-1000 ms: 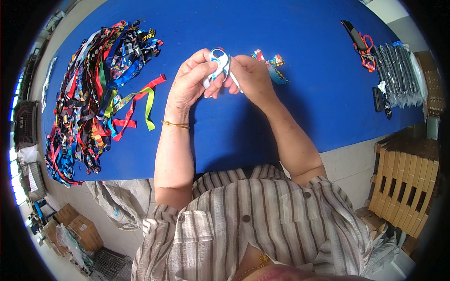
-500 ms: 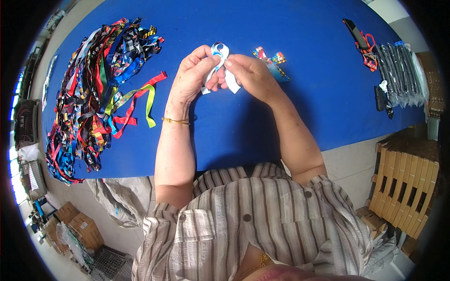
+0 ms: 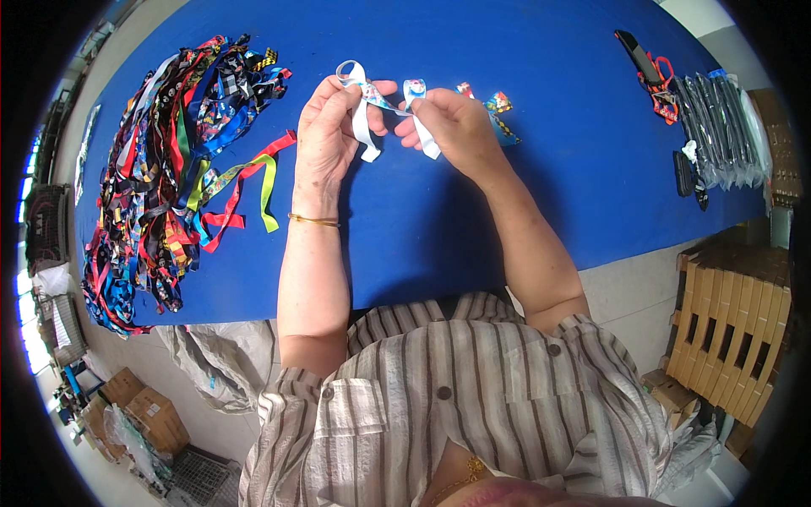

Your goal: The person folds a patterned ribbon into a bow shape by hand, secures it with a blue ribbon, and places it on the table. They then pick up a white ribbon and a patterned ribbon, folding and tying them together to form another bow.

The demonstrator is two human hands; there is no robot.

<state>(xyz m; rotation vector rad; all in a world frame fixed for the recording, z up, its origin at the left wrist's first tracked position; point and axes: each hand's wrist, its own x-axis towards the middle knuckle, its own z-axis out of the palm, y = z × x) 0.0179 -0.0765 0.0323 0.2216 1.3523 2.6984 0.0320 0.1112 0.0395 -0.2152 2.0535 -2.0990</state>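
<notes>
Both hands hold one ribbon (image 3: 361, 127), white on one side and printed with coloured pictures on the other. My left hand (image 3: 328, 127) pinches it near one end, where it curls into a loop above the thumb and a white tail hangs down. My right hand (image 3: 452, 122) pinches the other part, with a second loop standing over the fingertips and a tail hanging below. Between the hands a printed stretch runs across. Just beyond my right hand lie small folded printed ribbons (image 3: 500, 106), partly hidden by it.
A large heap of multicoloured ribbons (image 3: 160, 169) covers the left of the blue table (image 3: 405, 228). At the far right lie red-handled scissors (image 3: 663, 84), a black object (image 3: 683, 173) and a row of dark items in clear plastic (image 3: 718, 135). Cardboard (image 3: 726, 338) is stacked beyond the right edge.
My hands have moved apart, the left one slightly left and up. The single loop between them has become two loops, one at each hand, with a ribbon stretch between.
</notes>
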